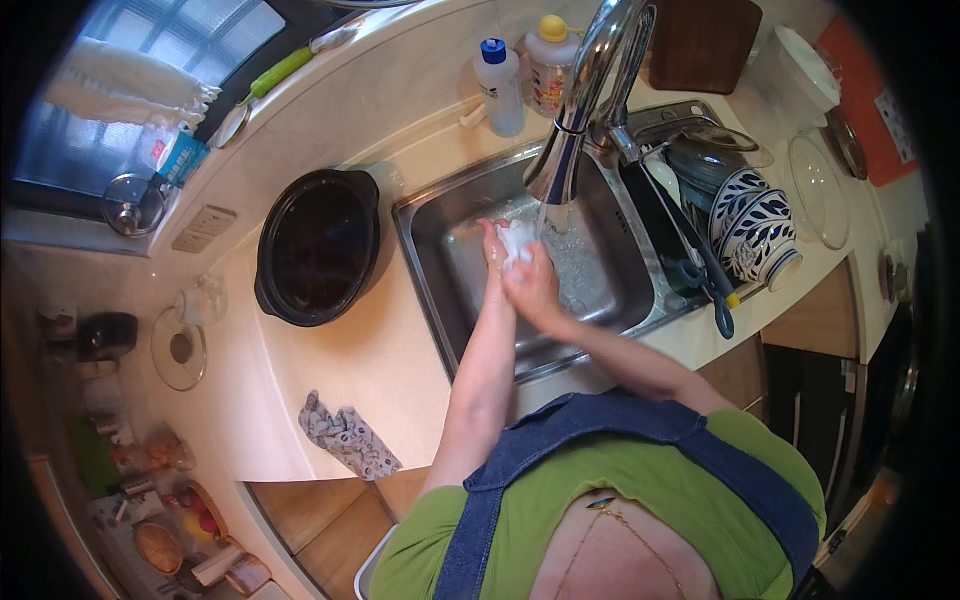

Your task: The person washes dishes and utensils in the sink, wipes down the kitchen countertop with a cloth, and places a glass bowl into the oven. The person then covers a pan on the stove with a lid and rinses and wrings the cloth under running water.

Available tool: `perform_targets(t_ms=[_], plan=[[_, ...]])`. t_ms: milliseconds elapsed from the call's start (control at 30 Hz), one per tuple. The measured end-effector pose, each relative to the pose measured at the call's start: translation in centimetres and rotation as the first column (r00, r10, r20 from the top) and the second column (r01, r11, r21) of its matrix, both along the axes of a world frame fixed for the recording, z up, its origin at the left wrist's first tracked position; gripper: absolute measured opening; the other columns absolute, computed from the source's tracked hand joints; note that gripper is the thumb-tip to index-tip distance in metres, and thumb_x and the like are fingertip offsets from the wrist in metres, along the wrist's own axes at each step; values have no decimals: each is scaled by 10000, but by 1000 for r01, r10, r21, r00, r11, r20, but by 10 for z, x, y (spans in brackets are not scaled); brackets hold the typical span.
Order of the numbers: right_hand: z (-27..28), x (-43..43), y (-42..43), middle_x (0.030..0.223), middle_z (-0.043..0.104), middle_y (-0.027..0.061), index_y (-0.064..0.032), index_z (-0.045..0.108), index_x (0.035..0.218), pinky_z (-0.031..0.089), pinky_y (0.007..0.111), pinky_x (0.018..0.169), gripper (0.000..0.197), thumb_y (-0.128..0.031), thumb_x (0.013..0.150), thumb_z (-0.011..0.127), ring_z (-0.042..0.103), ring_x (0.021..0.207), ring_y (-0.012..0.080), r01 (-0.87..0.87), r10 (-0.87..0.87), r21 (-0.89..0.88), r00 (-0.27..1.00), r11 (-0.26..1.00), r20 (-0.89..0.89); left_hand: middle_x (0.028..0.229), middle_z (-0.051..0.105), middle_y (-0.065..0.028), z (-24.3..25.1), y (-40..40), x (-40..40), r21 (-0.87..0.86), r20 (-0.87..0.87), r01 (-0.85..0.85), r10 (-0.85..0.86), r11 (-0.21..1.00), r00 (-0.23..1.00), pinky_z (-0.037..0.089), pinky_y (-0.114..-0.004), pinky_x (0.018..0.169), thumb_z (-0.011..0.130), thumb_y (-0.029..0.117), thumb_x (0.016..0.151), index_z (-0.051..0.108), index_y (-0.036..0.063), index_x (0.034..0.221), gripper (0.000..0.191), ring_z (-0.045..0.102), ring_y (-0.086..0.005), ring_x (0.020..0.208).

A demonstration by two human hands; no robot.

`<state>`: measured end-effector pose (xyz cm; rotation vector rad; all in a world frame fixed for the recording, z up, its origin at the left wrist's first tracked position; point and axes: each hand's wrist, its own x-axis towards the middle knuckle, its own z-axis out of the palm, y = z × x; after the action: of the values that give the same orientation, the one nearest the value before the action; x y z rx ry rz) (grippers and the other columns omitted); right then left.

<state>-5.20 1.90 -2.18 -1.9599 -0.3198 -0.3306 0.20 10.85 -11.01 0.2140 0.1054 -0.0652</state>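
A white wet cloth or similar soft item (516,241) is between my hands over the stainless steel sink (607,300). My left hand (493,241) is beside and under it, fingers extended toward the back of the sink. My right hand (534,283) is curled against the white item and seems to grip it; its fingertips are partly hidden. Water runs from the chrome faucet (559,169) just above my hands and splashes on the sink floor.
A black oval pot (319,247) stands left of the sink, with a patterned cloth (349,439) near the counter's front edge. Two bottles (501,94) stand behind the sink. At right are patterned bowls (761,232), glass lids (819,191) and blue-handled scissors (709,289).
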Motion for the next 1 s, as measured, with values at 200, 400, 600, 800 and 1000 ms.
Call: perform_targets(t_ms=[200,400,600,800,1000], plan=[[-17,94,-32,729,585,200,-11,574,633,460,419,597,203,-205,693,583,580,675,362,119,-220,-289,912,950,-346,963,614,-73,26,-75,-6,268,-494,7,131,963,860,487,-362,735,434,369,895,550,118,1016,301,599,-211,866],[-2,12,7,634,578,190,-37,593,678,452,451,559,234,-261,721,542,578,609,365,-77,54,-126,982,989,-180,647,552,7,-29,11,-13,225,-315,-7,80,974,946,441,-308,516,495,397,869,551,134,785,281,550,-150,572],[-22,84,-28,672,599,174,-54,594,650,447,444,553,214,-254,720,563,581,628,363,207,-311,-457,936,865,-164,669,535,8,39,-57,-22,155,-313,77,-25,985,950,394,-289,495,500,470,842,534,150,819,323,520,-140,577],[-25,102,-66,577,565,34,-2,632,688,410,266,545,283,-275,761,615,507,585,78,43,100,294,884,955,-456,843,556,8,106,-25,-13,823,68,-207,270,529,960,411,-255,734,637,195,790,519,89,935,215,512,-97,781],[-49,79,-120,765,615,-3,5,637,856,418,233,646,237,-213,764,641,542,701,90,-447,327,-27,693,894,-642,913,597,-1,147,-14,-4,962,123,-103,-65,252,990,414,-240,773,542,7,780,598,38,965,195,532,-89,849]])
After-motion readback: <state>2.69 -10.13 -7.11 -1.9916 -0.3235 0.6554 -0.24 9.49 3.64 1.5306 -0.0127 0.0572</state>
